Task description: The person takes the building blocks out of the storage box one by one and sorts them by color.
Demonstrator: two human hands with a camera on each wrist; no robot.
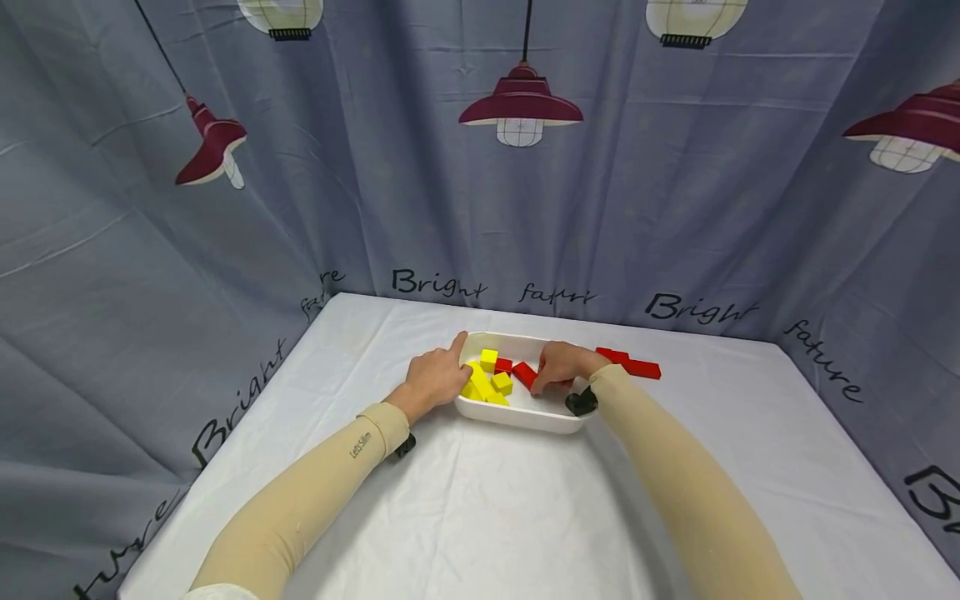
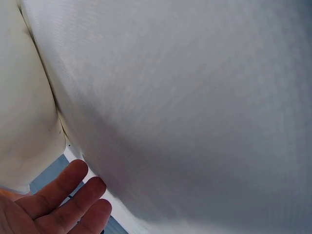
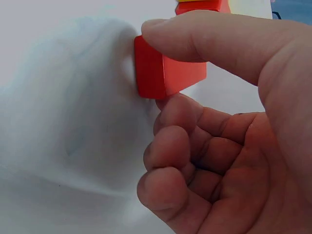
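Note:
A white tray [image 1: 525, 418] holds several yellow and red blocks. My left hand [image 1: 437, 377] holds the tray's left end, thumb over the rim and index finger along it. Three of its fingers [image 2: 63, 192] appear near the tray's outer wall [image 2: 29, 97] in the left wrist view. Inside the tray, my right hand [image 1: 561, 363] pinches a red block [image 3: 183, 73] between thumb and index finger, and the other fingers are curled. Toward the tray's left lie a long yellow block [image 1: 482, 383], yellow cubes [image 1: 502, 383] and another red block [image 1: 503, 366].
Beyond the tray's right end, red blocks [image 1: 642, 369] lie on the white-covered table [image 1: 510, 517], partly behind the right wrist. A grey curtain [image 1: 420, 192] printed with lamps and lettering hangs around the table's back and sides.

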